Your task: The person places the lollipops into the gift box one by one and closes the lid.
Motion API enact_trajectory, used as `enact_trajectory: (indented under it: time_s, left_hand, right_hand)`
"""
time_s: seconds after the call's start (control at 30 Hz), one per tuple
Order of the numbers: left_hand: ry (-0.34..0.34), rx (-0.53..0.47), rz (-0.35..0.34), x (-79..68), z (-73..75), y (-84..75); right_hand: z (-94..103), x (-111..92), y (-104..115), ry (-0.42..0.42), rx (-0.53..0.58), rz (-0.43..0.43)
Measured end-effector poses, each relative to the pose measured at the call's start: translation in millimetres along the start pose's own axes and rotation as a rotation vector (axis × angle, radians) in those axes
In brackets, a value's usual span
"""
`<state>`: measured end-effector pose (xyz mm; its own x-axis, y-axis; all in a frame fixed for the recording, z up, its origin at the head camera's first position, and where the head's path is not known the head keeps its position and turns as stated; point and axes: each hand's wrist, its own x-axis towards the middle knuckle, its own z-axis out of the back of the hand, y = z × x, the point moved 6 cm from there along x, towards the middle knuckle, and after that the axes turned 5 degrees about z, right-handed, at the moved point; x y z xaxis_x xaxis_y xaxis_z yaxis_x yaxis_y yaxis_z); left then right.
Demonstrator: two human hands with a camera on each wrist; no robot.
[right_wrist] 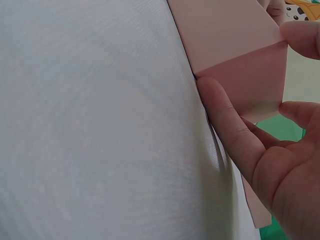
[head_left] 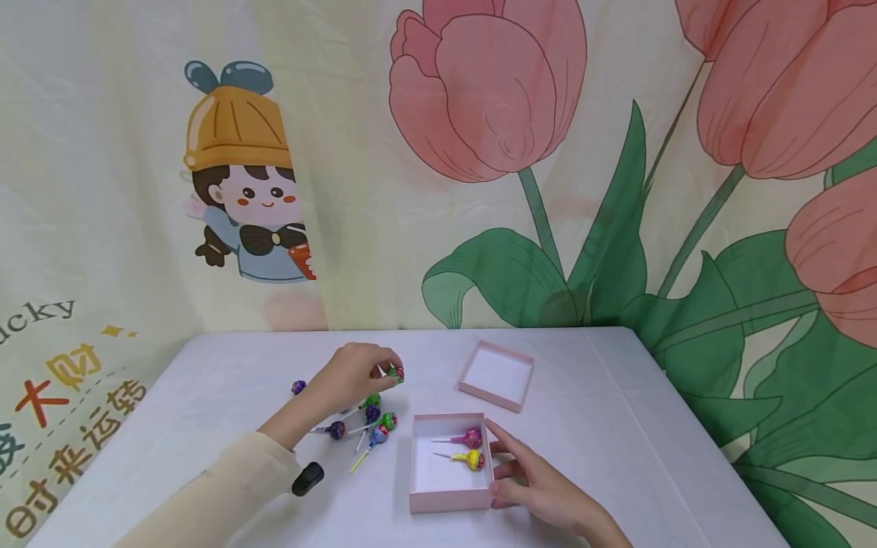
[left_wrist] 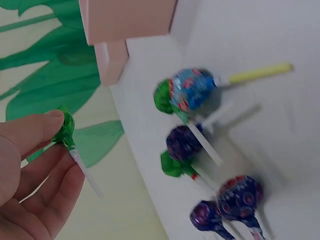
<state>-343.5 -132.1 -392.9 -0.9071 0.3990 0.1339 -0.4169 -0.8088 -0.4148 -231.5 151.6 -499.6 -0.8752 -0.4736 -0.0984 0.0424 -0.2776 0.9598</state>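
My left hand (head_left: 356, 373) pinches a lollipop with a green wrapper (left_wrist: 65, 130) between thumb and fingers, its white stick pointing away from the palm. The hand is above the table, over the back of a loose group of lollipops. Among these are a blue lollipop (head_left: 379, 434) with a yellow stick, a green one (head_left: 389, 421) and a dark purple one (head_left: 336, 430). My right hand (head_left: 537, 487) rests its spread fingertips against the right wall of an open pink box (head_left: 448, 501). Inside lie a pink lollipop (head_left: 473, 438) and a yellow lollipop (head_left: 474, 460), side by side.
A shallow pink lid (head_left: 496, 374) lies hollow side up behind the box. All this stands on a white-covered table (head_left: 589, 388). A printed curtain with tulips (head_left: 507, 91) hangs along the table's far edge. A black strap device (head_left: 308, 479) is at the left wrist.
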Motion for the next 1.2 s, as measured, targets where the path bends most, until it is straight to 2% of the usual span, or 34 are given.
enact_trajectory:
  time_s: [0.33,0.7,0.9,1.2]
  left_hand:
    - [-0.006,-0.028,-0.084,-8.0,-5.5,-42.5]
    - [0.041,-0.056,-0.202,-16.8,-28.5,-85.6]
    - [0.079,-0.080,-0.250,-17.5,-44.6,-97.2]
    - [0.163,-0.154,-0.221,-19.9,-62.4,-102.3]
  right_hand:
    - [-0.1,-0.1,0.7,-0.003,-0.005,-0.005]
    - [1.0,0.7,-1.7,0.008,-0.001,-0.003]
    - [1.2,0.4,-0.7,0.025,0.023,0.016]
    - [0.4,-0.2,0.6,0.038,0.043,0.030]
